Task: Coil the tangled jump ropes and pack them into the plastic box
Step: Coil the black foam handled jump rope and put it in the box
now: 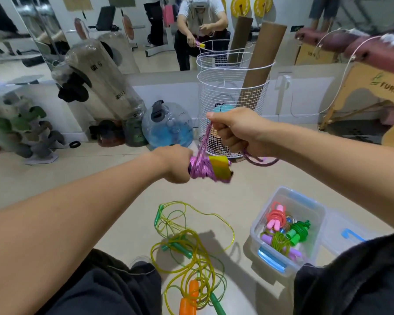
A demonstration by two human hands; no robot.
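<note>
Above the floor [55, 178], left hand [175, 164] grips the coiled purple rope [200, 169]; right hand [237, 133] pinches its strands.

Left arm: bare forearm entering from the lower left of the frame, reaching toward centre. Left hand [176, 163]: at frame centre, fingers curled in a fist around a held bundle, knuckles turned away from the camera.

Right arm: bare forearm entering from the right edge, angled up-left. Right hand [236, 130]: just above and right of the left, fingers curled, thumb pressed on top, pinching.
</note>
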